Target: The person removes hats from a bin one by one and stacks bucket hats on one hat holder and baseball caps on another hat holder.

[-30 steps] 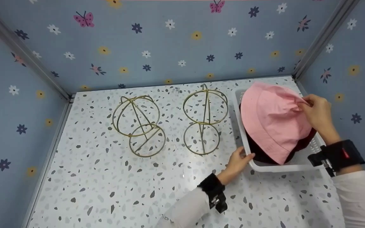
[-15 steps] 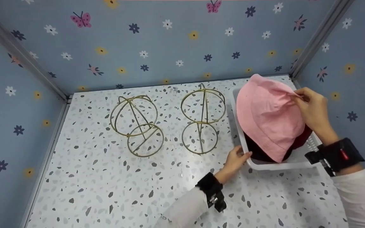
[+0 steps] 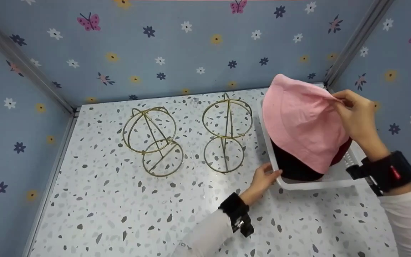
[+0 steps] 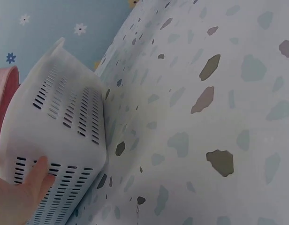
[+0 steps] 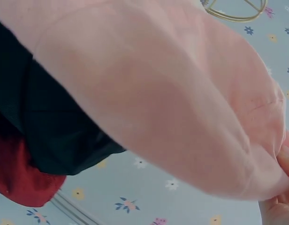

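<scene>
A speckled, terrazzo-patterned tabletop [image 3: 120, 214] bears a white plastic basket [image 3: 319, 185] at right, its walls pierced by rows of slots. Over it hangs a creased pink fabric bucket hat [image 3: 302, 121], above a black hat [image 3: 293, 167] and red cloth [image 3: 343, 151]. Left of these are two gold-coloured wire stands [image 3: 143, 152] of rounded hoops. The right hand [image 3: 359, 117] pinches the bucket hat's right edge between thumb and fingers; the left hand [image 3: 260, 182] grips the basket's near-left rim. Left-sleeve lettering [image 3: 184, 245] is too faint to read.

The pink hat [image 3: 303, 123] hides most of the dark cloth [image 3: 294, 164]. The left wrist view's edge crops the left hand [image 4: 18, 197].
</scene>
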Available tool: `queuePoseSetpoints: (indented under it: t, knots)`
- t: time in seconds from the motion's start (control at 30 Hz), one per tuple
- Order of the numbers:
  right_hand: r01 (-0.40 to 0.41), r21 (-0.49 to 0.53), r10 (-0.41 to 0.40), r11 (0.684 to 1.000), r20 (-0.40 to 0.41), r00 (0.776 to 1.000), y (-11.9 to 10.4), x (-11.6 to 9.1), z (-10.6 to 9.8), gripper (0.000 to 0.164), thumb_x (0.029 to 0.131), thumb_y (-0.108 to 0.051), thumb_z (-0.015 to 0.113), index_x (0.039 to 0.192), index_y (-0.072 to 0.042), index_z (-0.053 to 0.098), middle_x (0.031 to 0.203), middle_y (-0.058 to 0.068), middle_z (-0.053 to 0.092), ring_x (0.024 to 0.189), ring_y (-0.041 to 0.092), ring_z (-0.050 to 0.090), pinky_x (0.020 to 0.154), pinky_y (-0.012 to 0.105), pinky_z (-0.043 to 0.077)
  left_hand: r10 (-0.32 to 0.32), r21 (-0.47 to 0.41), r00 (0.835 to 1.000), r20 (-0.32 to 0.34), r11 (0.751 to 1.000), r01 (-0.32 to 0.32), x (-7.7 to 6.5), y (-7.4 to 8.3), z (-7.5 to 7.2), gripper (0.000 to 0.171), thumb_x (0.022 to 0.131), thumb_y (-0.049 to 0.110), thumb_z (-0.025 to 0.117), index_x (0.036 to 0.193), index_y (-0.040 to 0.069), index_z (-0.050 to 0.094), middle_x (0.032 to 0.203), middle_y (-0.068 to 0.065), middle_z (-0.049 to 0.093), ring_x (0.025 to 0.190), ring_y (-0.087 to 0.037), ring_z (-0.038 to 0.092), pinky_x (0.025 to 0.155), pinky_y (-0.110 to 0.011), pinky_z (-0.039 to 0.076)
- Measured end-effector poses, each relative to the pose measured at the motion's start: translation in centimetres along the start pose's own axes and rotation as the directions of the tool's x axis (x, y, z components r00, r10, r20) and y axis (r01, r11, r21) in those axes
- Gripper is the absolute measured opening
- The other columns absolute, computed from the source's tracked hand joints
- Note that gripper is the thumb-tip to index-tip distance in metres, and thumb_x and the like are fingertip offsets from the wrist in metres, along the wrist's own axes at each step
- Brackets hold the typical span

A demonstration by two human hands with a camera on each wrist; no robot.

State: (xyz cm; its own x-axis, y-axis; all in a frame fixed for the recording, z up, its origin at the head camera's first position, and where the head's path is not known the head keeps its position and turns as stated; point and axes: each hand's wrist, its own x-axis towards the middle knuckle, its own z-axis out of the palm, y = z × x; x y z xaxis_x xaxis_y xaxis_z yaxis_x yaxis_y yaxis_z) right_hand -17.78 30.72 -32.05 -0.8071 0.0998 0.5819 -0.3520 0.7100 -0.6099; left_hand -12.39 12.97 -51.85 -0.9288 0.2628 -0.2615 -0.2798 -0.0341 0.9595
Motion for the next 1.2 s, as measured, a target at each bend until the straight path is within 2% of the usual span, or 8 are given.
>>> queuePoseSetpoints:
  t: [0.17, 0.37, 0.5, 0.63, 0.77, 0.9, 1.03, 1.2]
  knots:
    - [0.019, 0.029, -0.018, 0.999, -0.036, 0.999, -0.7, -0.1, -0.2, 0.007, 0.082, 0.003, 0.062, 0.084, 0.005, 0.069, 0.079, 0.017, 0.066, 0.069, -0.013, 0.052, 0.065, 0.005, 0.039, 0.000, -0.036, 1.000, 0.001, 0.999, 0.000, -0.2, 0.5, -0.4, 0.041, 0.083, 0.009, 0.063, 0.119, -0.007, 0.051, 0.111, -0.016, 0.060, 0.080, -0.019, 0.063, 0.081, -0.045, 0.051]
    - [-0.007, 0.083, 0.012, 0.997, -0.059, 0.998, -1.7, -0.5, -0.7, 0.013, 0.083, 0.006, 0.058, 0.084, 0.001, 0.070, 0.080, 0.008, 0.067, 0.070, -0.008, 0.053, 0.064, 0.007, 0.039, 0.008, -0.095, 1.000, 0.024, 0.995, -0.005, -0.5, 1.4, -1.4, 0.041, 0.079, -0.002, 0.061, 0.118, -0.011, 0.051, 0.109, -0.020, 0.060, 0.092, -0.025, 0.063, 0.078, -0.031, 0.053]
    - [-0.002, 0.117, 0.010, 0.993, -0.065, 0.998, -2.5, -0.7, -1.2, 0.018, 0.083, 0.007, 0.055, 0.085, 0.000, 0.071, 0.078, -0.004, 0.067, 0.066, -0.005, 0.050, 0.060, 0.009, 0.036, 0.049, 0.008, 0.999, -0.005, 0.999, -0.049, -1.0, 2.0, -2.0, 0.045, 0.078, 0.003, 0.062, 0.120, -0.009, 0.051, 0.116, -0.022, 0.057, 0.104, -0.029, 0.059, 0.082, -0.028, 0.051]
    - [0.001, 0.166, 0.010, 0.986, -0.069, 0.998, -3.5, -0.9, -1.6, 0.018, 0.083, 0.008, 0.054, 0.085, 0.002, 0.071, 0.076, -0.008, 0.066, 0.062, -0.003, 0.048, 0.056, 0.011, 0.033, 0.096, 0.077, 0.995, 0.013, 0.992, -0.096, -2.0, 2.8, -2.3, 0.057, 0.079, 0.009, 0.066, 0.129, -0.007, 0.043, 0.128, -0.022, 0.049, 0.116, -0.032, 0.050, 0.094, -0.036, 0.045]
    - [0.006, 0.203, 0.007, 0.979, -0.060, 0.998, -4.7, -1.3, -2.0, 0.018, 0.082, 0.013, 0.051, 0.085, 0.008, 0.068, 0.075, -0.014, 0.065, 0.060, -0.002, 0.045, 0.053, 0.011, 0.031, 0.142, 0.005, 0.987, 0.073, 0.990, -0.143, -2.8, 3.7, -2.6, 0.068, 0.080, 0.011, 0.067, 0.135, -0.007, 0.032, 0.133, -0.023, 0.042, 0.122, -0.034, 0.044, 0.100, -0.040, 0.039]
    - [0.026, 0.261, -0.018, 0.965, -0.032, 0.999, -6.7, -1.7, -2.5, 0.018, 0.080, 0.017, 0.046, 0.087, 0.017, 0.063, 0.075, -0.018, 0.063, 0.058, 0.000, 0.043, 0.052, 0.011, 0.030, 0.177, -0.102, 0.980, 0.089, 0.980, -0.168, -3.3, 4.6, -3.1, 0.068, 0.082, 0.011, 0.066, 0.137, -0.005, 0.029, 0.133, -0.023, 0.042, 0.122, -0.033, 0.044, 0.099, -0.034, 0.041]
    - [0.052, 0.381, -0.055, 0.923, -0.005, 0.998, -7.8, -2.1, -2.8, 0.019, 0.079, 0.020, 0.046, 0.087, 0.017, 0.063, 0.078, -0.014, 0.066, 0.060, 0.001, 0.049, 0.055, 0.009, 0.036, 0.189, -0.197, 0.979, 0.078, 0.965, -0.171, -3.6, 5.4, -3.6, 0.069, 0.082, 0.010, 0.066, 0.138, -0.002, 0.028, 0.131, -0.019, 0.044, 0.121, -0.031, 0.046, 0.094, -0.030, 0.045]
    - [0.050, 0.616, -0.090, 0.786, 0.034, 0.995, -7.6, -2.4, -2.7, 0.021, 0.077, 0.023, 0.045, 0.086, 0.018, 0.063, 0.082, -0.001, 0.070, 0.072, 0.006, 0.062, 0.064, 0.012, 0.046, 0.227, -0.290, 0.972, 0.060, 0.936, -0.201, -4.0, 6.2, -4.3, 0.074, 0.081, 0.008, 0.067, 0.138, -0.005, 0.023, 0.132, -0.021, 0.043, 0.119, -0.030, 0.048, 0.092, -0.030, 0.046]
